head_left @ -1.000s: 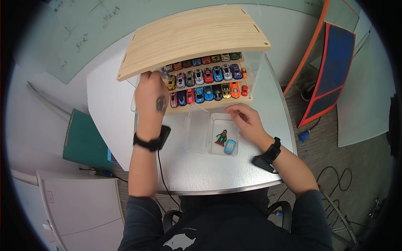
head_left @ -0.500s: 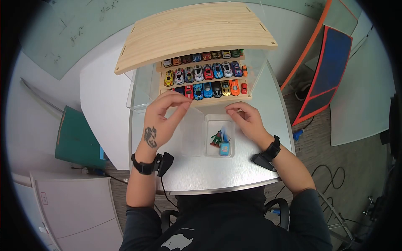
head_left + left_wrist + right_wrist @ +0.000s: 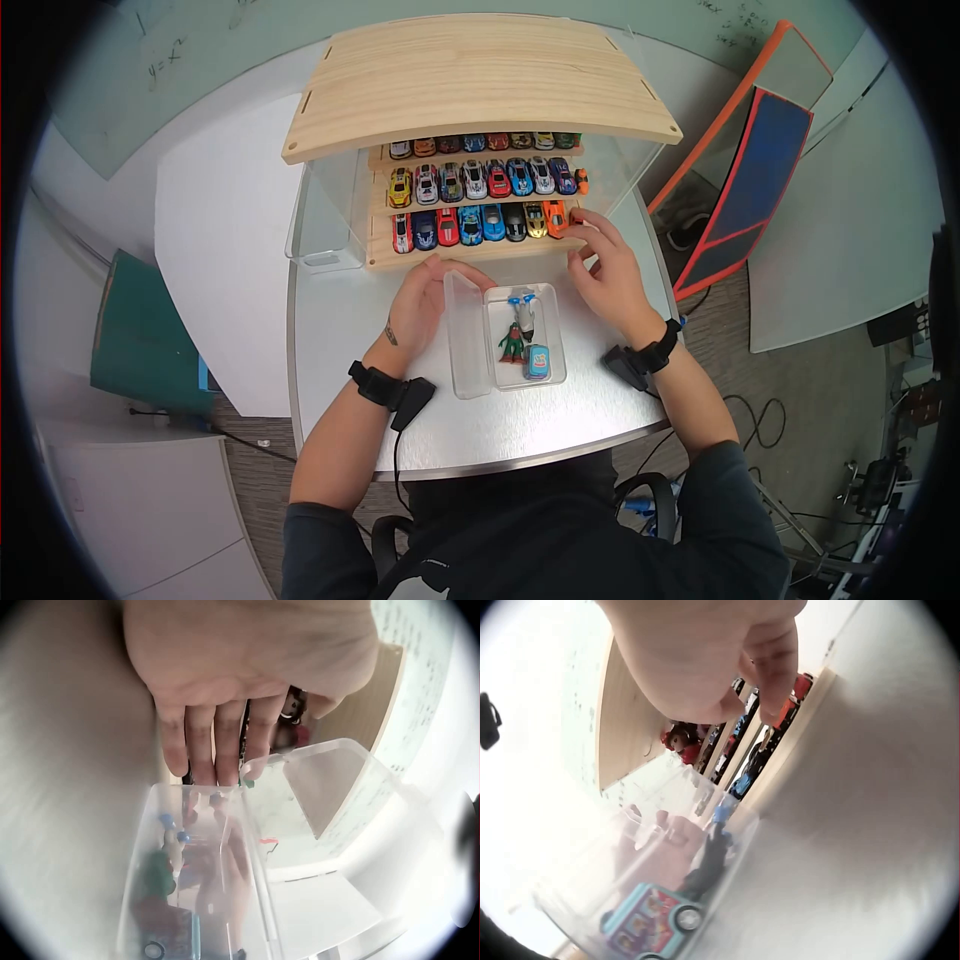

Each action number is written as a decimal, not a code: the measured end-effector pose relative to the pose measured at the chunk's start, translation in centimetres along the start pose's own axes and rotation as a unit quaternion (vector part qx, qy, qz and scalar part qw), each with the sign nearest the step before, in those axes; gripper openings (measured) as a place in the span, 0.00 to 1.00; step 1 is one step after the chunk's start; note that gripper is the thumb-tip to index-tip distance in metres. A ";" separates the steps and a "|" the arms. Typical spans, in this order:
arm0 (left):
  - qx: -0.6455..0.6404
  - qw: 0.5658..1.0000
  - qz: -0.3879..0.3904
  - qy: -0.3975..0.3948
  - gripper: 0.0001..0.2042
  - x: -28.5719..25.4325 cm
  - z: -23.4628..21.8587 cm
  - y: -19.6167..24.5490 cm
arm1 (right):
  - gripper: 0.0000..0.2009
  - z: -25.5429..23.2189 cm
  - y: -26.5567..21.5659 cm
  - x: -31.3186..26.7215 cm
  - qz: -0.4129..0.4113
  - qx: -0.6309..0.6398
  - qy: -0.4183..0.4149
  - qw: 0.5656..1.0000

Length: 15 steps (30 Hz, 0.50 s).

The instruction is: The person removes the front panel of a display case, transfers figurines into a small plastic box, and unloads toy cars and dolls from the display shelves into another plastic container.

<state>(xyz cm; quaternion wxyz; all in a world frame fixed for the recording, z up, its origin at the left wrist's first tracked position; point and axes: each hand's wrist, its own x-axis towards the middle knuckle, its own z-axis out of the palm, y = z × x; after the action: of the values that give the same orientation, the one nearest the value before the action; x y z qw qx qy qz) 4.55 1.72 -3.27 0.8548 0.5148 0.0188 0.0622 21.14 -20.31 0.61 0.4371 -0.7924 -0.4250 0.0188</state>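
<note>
On the table a clear plastic box lies with its hinged lid folded open to the left. In it are a green figure, a grey figure with blue ends and a light-blue toy van. My left hand is at the box's far end, its fingers straight and reaching behind the lid. At the right end of the lowest shelf, my right hand has bent, parted fingertips beside an orange toy car. A small red car shows just past these fingers.
Beyond the box stands a wooden display rack with a wooden top and clear side panels. Rows of toy cars fill its stepped shelves. A cable runs from the left wrist camera over the table's front edge.
My left hand has come down from the shelf's left end to the box. The blue-ended figure, a blur half a second ago, now lies in it. My right hand has moved up to the lowest shelf.
</note>
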 end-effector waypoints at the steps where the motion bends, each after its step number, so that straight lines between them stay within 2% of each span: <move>1: -0.003 1.000 0.002 0.000 0.29 0.1 -0.1 -0.1 | 0.17 0.0 -0.2 0.1 0.005 -0.051 -0.003 0.999; 2: 0.025 0.999 0.017 0.010 0.28 0.1 -0.2 -0.3 | 0.17 0.0 -0.2 0.2 0.004 -0.053 -0.006 0.999; 3: 0.054 0.998 0.031 0.019 0.27 0.1 -0.3 -0.4 | 0.20 0.1 -0.1 0.3 0.000 -0.113 -0.016 0.993; 4: 0.053 0.998 0.032 0.021 0.27 0.2 -0.3 -0.4 | 0.23 0.2 0.1 0.3 -0.005 -0.172 -0.026 0.985; 7: 0.037 0.999 0.029 0.013 0.25 0.3 -0.6 -0.5 | 0.27 0.2 0.6 0.4 -0.029 -0.240 -0.029 0.970; 15: 0.035 0.998 0.053 -0.003 0.21 0.3 -0.6 -0.5 | 0.28 0.1 0.5 0.7 -0.042 -0.314 -0.044 0.947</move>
<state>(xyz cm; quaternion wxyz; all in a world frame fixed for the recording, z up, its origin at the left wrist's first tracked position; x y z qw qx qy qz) 4.80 2.08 -4.01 0.8317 0.5450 -0.0089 0.1053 21.91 -19.90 0.44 0.1471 -0.8695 -0.4609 -0.0991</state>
